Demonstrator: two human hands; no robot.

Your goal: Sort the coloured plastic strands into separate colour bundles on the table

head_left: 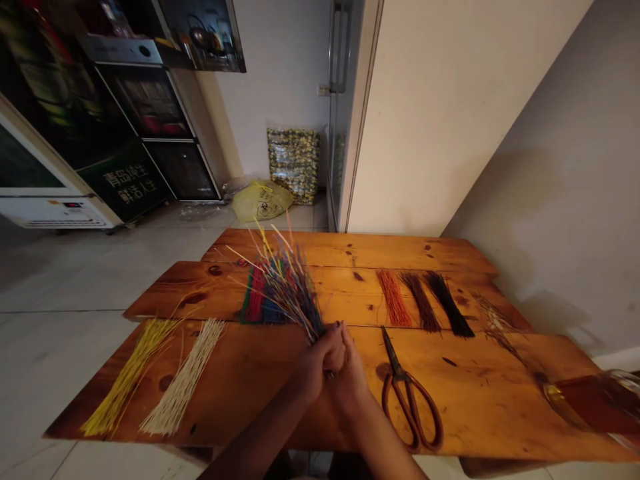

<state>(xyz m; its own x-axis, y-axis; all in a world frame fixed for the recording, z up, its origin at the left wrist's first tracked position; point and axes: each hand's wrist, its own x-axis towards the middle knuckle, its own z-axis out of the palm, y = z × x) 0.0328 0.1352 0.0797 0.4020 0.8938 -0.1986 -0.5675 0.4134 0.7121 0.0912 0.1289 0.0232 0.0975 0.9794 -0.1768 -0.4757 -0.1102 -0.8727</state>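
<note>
Above the middle of the wooden table, my left hand [324,355] is closed round the lower end of a bundle of thin mixed-colour strands [295,283]. The strands fan out away from me, with yellow, pale, blue, red and purple ones among them. My right hand [353,373] is pressed against the left at the bundle's base, its fingers partly hidden. Behind the bundle lie green, red and blue strands [256,293], partly covered by it. To the right of my hands rest scissors [399,373] with large looped handles, their tips pointing away from me.
On the table [240,387], yellow strands [133,380] and cream strands [184,377] lie at left. Orange [394,298], brown [421,302] and black [450,303] bunches lie at right, near loose scraps [497,320]. A glass vessel of amber liquid [590,400] is at the right edge.
</note>
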